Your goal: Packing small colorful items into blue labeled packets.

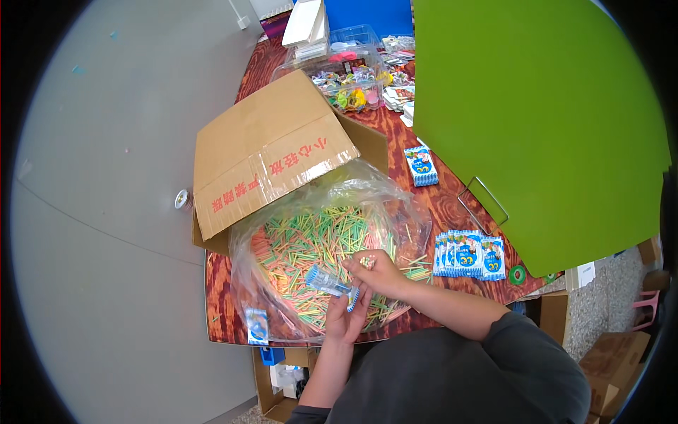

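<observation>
My left hand [346, 319] is closed on a small blue-and-clear plastic packet [326, 281], held tilted over the pile. Close beside it, my right hand [383, 275] is curled around a small bundle of thin pastel sticks [367, 262], whose ends show at the fingers. Its fingertips are near the packet, and I cannot tell whether they touch it. Below both hands lies a large heap of loose pink, green and yellow sticks [311, 240] in a spread-out clear plastic bag [247, 247].
An opened cardboard box [265, 152] tilts behind the bag. Blue packets [466, 253] lie fanned at right, with a stack of packets [421, 167] farther back and a single packet [258, 326] at the front left. A green panel [544, 127] borders the table's right side.
</observation>
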Tool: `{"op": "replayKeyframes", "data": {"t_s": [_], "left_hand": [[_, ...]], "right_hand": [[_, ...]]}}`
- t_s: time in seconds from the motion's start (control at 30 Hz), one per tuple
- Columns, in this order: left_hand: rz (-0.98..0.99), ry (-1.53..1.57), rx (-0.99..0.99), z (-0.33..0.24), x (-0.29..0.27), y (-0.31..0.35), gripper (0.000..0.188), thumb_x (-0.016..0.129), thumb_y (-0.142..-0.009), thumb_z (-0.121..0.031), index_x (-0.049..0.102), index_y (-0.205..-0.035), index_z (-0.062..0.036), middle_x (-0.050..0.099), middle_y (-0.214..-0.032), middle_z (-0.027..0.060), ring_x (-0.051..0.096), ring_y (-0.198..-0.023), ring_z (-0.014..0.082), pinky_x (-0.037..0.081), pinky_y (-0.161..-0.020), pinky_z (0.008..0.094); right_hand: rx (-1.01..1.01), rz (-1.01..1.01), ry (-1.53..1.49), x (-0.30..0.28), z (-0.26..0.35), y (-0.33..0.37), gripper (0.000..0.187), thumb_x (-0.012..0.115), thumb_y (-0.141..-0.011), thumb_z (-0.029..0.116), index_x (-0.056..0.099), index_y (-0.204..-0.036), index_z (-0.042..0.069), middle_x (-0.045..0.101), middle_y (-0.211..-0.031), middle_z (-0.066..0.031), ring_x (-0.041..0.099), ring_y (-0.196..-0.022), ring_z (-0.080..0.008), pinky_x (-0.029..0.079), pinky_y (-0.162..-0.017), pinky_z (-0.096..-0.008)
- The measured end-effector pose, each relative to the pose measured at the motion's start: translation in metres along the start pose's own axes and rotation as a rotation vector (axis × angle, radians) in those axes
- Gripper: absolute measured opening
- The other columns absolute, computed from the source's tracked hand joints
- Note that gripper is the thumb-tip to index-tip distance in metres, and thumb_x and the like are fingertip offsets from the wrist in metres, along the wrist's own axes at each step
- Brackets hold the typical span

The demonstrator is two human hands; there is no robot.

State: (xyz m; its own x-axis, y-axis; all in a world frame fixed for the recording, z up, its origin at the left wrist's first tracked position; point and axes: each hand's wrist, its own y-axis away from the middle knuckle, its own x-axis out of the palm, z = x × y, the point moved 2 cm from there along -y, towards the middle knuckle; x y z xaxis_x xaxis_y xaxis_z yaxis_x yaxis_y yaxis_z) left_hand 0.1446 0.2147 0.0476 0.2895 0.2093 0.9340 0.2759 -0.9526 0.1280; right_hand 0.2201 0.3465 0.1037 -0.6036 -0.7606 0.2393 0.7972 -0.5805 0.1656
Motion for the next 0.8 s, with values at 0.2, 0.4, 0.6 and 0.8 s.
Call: {"op": "replayKeyframes", "data": {"t_s": [0.2, 0.4, 0.6, 0.8], "left_hand": [[0.029, 0.181, -0.048, 0.002, -0.010, 0.005, 0.058, 0.072, -0.088, -0.014, 0.044, -0.137, -0.0008, 0.053, -0.136, 0.0138, 0.052, -0.126, 0.0284, 0.034, -0.116, 0.0461], [-0.191, -0.394, 0.094, -0.012, 0.015, 0.019, 0.049, 0.075, -0.083, -0.016, 0.059, -0.127, -0.0048, 0.052, -0.138, 0.0142, 0.045, -0.134, 0.0293, 0.030, -0.117, 0.0477], [0.242, -2.064, 0.766, -0.034, 0.108, 0.044, 0.029, 0.080, -0.067, -0.017, 0.076, -0.096, -0.0179, 0.045, -0.149, 0.0144, 0.031, -0.142, 0.0408, 0.015, -0.117, 0.0571], [0.319, -2.347, 0.638, -0.017, 0.101, 0.036, 0.031, 0.079, -0.065, -0.018, 0.074, -0.096, -0.0229, 0.044, -0.151, 0.0119, 0.026, -0.145, 0.0430, 0.001, -0.117, 0.0595]], "right_hand": [[-0.335, 0.012, 0.238, 0.001, -0.020, -0.005, 0.025, 0.062, -0.098, 0.021, 0.068, -0.086, 0.000, 0.063, -0.071, -0.0056, 0.060, -0.073, -0.0111, 0.050, -0.056, -0.0280], [-0.604, -0.017, 0.453, -0.001, -0.006, 0.001, 0.020, 0.068, -0.091, 0.017, 0.066, -0.078, 0.002, 0.059, -0.069, -0.0118, 0.059, -0.072, -0.0299, 0.046, -0.070, -0.0395], [-0.683, -0.104, 0.584, -0.008, -0.008, 0.003, 0.016, 0.071, -0.086, 0.015, 0.064, -0.079, 0.002, 0.061, -0.073, -0.0108, 0.061, -0.076, -0.0319, 0.046, -0.072, -0.0423], [-0.782, -0.056, 0.609, -0.004, -0.007, 0.004, 0.014, 0.075, -0.074, 0.005, 0.062, -0.077, 0.002, 0.059, -0.071, -0.0108, 0.060, -0.072, -0.0312, 0.046, -0.073, -0.0399]]}}
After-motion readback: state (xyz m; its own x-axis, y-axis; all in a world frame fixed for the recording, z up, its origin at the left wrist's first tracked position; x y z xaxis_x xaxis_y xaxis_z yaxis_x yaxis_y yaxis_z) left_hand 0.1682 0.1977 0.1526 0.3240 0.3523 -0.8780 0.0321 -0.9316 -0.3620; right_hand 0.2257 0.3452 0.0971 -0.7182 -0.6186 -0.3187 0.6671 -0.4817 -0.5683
